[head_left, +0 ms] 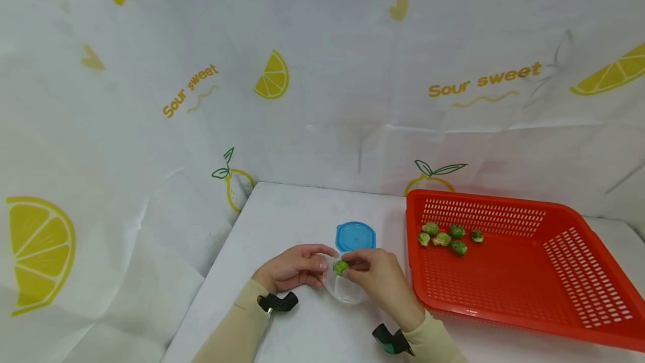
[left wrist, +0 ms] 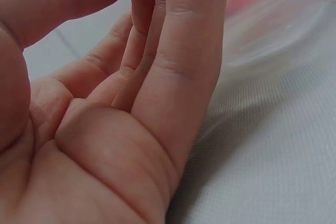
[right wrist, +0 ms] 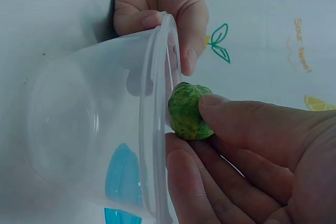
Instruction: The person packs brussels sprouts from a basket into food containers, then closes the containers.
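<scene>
A Brussels sprout [head_left: 340, 267] is pinched between the thumb and fingers of my right hand [head_left: 380, 273], right at the mouth of a clear plastic tub [head_left: 347, 294]. In the right wrist view the sprout [right wrist: 188, 114] is green and round, level with the rim of the tub [right wrist: 84, 114]. My left hand [head_left: 297, 268] grips the tub's rim from the left, thumb on one side and fingers on the other. The left wrist view shows its curled fingers close up, with part of the tub [left wrist: 278, 30] beyond them. No sprout shows inside the tub.
A blue lid [head_left: 355, 236] lies on the white table [head_left: 297, 212] just behind the tub. To the right stands a large red plastic basket [head_left: 504, 296], with several Brussels sprouts [head_left: 441, 239] in its back left corner. A lemon-print sheet [head_left: 332, 99] hangs behind the table.
</scene>
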`<state>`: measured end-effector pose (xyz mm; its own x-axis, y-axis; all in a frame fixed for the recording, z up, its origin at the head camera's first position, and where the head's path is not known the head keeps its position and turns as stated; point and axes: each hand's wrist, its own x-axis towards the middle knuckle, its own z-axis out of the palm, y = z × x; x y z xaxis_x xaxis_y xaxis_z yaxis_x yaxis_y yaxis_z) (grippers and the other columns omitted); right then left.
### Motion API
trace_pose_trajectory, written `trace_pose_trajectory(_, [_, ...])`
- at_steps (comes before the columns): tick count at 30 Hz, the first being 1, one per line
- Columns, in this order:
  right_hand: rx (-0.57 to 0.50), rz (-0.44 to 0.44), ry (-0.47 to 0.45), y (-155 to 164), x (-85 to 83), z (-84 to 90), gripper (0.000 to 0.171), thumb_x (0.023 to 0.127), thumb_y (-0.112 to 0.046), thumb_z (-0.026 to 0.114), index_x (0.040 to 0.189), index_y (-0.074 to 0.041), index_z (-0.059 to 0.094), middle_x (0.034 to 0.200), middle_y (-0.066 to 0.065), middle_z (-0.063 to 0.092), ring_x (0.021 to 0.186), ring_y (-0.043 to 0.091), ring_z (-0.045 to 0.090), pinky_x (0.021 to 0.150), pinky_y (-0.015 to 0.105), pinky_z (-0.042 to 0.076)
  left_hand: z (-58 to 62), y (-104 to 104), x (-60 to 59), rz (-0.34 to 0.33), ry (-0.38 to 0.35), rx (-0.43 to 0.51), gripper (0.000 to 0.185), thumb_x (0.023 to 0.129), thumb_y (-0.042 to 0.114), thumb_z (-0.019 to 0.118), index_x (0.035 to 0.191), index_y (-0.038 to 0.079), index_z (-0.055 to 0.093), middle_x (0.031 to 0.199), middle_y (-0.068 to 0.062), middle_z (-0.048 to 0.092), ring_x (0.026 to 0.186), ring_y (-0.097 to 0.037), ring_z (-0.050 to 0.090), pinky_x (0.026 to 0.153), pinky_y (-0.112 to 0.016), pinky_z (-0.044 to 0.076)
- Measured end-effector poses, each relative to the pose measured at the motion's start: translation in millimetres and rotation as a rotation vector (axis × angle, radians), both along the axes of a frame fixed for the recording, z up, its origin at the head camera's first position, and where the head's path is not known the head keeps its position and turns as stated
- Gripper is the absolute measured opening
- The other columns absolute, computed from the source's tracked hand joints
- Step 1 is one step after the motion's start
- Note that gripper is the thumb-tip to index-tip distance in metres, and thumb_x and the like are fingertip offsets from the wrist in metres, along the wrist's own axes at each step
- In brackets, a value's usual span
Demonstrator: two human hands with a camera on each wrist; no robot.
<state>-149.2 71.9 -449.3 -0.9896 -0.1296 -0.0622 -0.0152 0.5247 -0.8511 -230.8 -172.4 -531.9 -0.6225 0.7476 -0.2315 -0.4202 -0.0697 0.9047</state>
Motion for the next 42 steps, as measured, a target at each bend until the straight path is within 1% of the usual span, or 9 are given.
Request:
trace_pose_trajectory(8, [0.041, -0.006, 0.015, 0, -1.9, -0.6, 0.022, 0.088, -0.009, 0.089, 0.110, -0.011, 0.083, 0.099, 0.002, 0.082, 0.090, 0.017, 0.078, 0.084, 0.042, 0.069, 1.2, 1, -1.0, 0.002, 0.001, -0.008, 0.045, 0.106, 0.011, 0.065, 0.149, 0.003, 0.055, 0.091, 0.001, 0.066, 0.078, -0.010, 0.070, 0.080, -0.026, 0.065])
trace_pose_trajectory(15, [0.077, -0.020, 0.008, 0, -1.1, 0.4, 0.023, 0.089, -0.008, 0.088, 0.111, -0.009, 0.083, 0.100, 0.002, 0.082, 0.091, 0.017, 0.077, 0.085, 0.043, 0.068, 0.2, 4, -0.7, -0.004, -0.005, -0.009, 0.042, 0.107, 0.010, 0.064, 0.147, 0.005, 0.057, 0.094, 0.001, 0.068, 0.079, -0.010, 0.070, 0.079, -0.026, 0.065])
trace_pose_trajectory(21, [0.104, -0.027, 0.032, 1, -0.1, 0.6, 0.022, 0.090, -0.007, 0.087, 0.112, -0.006, 0.082, 0.099, 0.005, 0.082, 0.090, 0.018, 0.075, 0.084, 0.042, 0.068, 1.1, 6, -2.3, -0.020, 0.019, -0.009, 0.045, 0.105, 0.011, 0.066, 0.148, 0.003, 0.056, 0.100, -0.001, 0.067, 0.077, -0.011, 0.073, 0.079, -0.026, 0.065])
trace_pose_trajectory(25, [0.107, -0.027, 0.049, 1, -0.2, 0.3, 0.022, 0.089, -0.007, 0.087, 0.111, -0.005, 0.082, 0.098, 0.004, 0.082, 0.089, 0.017, 0.075, 0.083, 0.040, 0.068, 3.0, 7, -3.9, -0.018, 0.016, -0.021, 0.044, 0.105, 0.010, 0.065, 0.148, 0.003, 0.057, 0.102, -0.003, 0.067, 0.077, -0.011, 0.073, 0.079, -0.026, 0.065])
trace_pose_trajectory(30, [0.110, -0.026, 0.035, 2, -0.5, 3.0, 0.022, 0.091, -0.009, 0.087, 0.112, -0.006, 0.082, 0.099, 0.003, 0.082, 0.089, 0.016, 0.075, 0.082, 0.039, 0.069, 5.4, 7, -4.6, -0.006, 0.004, -0.037, 0.042, 0.106, 0.011, 0.066, 0.147, 0.004, 0.058, 0.112, -0.008, 0.066, 0.076, -0.013, 0.073, 0.079, -0.026, 0.066])
trace_pose_trajectory(32, [0.104, -0.024, 0.012, 2, 0.2, 5.5, 0.023, 0.092, -0.010, 0.086, 0.114, -0.008, 0.082, 0.101, 0.002, 0.081, 0.089, 0.016, 0.074, 0.082, 0.039, 0.069, 5.3, 7, -4.6, -0.008, 0.009, -0.033, 0.043, 0.106, 0.011, 0.066, 0.147, 0.003, 0.058, 0.112, -0.008, 0.066, 0.077, -0.012, 0.073, 0.079, -0.026, 0.066])
trace_pose_trajectory(36, [0.079, -0.008, -0.017, 3, 4.8, 14.7, 0.024, 0.093, -0.014, 0.086, 0.116, -0.010, 0.082, 0.104, 0.001, 0.081, 0.091, 0.015, 0.075, 0.082, 0.038, 0.069, 3.7, 6, -3.4, -0.014, 0.011, -0.013, 0.045, 0.105, 0.013, 0.067, 0.148, 0.001, 0.056, 0.100, -0.004, 0.067, 0.078, -0.011, 0.072, 0.079, -0.026, 0.066])
trace_pose_trajectory(39, [0.063, 0.029, 0.005, 7, 8.6, 27.0, 0.022, 0.094, -0.016, 0.085, 0.115, -0.012, 0.083, 0.107, 0.001, 0.082, 0.092, 0.015, 0.077, 0.083, 0.038, 0.069, 1.8, 4, -1.5, -0.007, 0.007, -0.011, 0.044, 0.105, 0.013, 0.067, 0.147, 0.002, 0.057, 0.092, -0.001, 0.067, 0.079, -0.010, 0.071, 0.078, -0.027, 0.066])
trace_pose_trajectory(42, [0.070, 0.072, 0.043, 18, 10.5, 43.4, 0.020, 0.095, -0.016, 0.084, 0.114, -0.014, 0.083, 0.109, 0.002, 0.082, 0.093, 0.014, 0.077, 0.084, 0.037, 0.068, -0.1, 1, 0.5, 0.006, 0.004, -0.023, 0.040, 0.107, 0.011, 0.064, 0.146, 0.003, 0.058, 0.092, -0.001, 0.069, 0.080, -0.010, 0.070, 0.078, -0.026, 0.066])
